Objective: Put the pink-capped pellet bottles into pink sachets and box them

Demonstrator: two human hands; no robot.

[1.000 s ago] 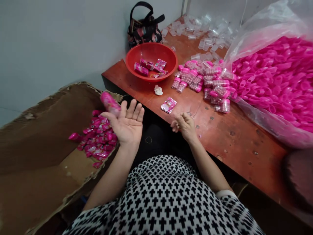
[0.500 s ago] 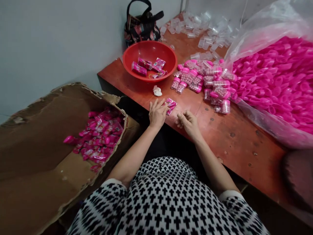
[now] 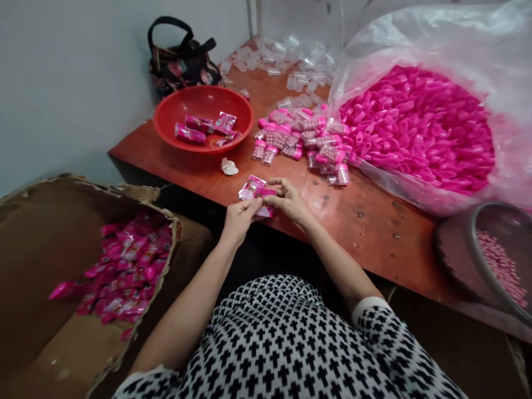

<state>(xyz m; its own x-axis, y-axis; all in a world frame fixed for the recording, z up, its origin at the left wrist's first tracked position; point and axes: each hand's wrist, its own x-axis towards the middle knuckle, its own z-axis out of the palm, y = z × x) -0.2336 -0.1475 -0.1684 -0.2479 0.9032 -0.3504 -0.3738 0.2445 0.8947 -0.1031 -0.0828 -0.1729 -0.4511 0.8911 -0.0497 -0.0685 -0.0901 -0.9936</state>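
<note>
Near the table's front edge, a pink printed wrapper (image 3: 266,210) is pinched between my two hands. My left hand (image 3: 240,220) closes thumb and fingers on its lower left side. My right hand (image 3: 290,200) grips it from the right, fingers bent over the upper edge. Just beyond, a small stack of the same flat wrappers (image 3: 250,187) lies on the table, partly covered by the held one. A crumpled white scrap (image 3: 228,166) sits beyond my left hand. To the right lie small clear jars of pink beads with pink caps (image 3: 291,136), heaped together.
A red bowl (image 3: 166,111) holds wrapper bundles, with a patterned bag (image 3: 183,69) behind it. Clear empty jars (image 3: 286,58) lie at the back. Right are a plastic bag of pink caps (image 3: 419,127) and a bead tub (image 3: 457,238). A cardboard box (image 3: 29,244) with packed items stands left.
My hands, apart before, have come together on a wrapper. My right hand has moved in to the wrapper stack. The view has swung right, bringing the bead tub further into sight.
</note>
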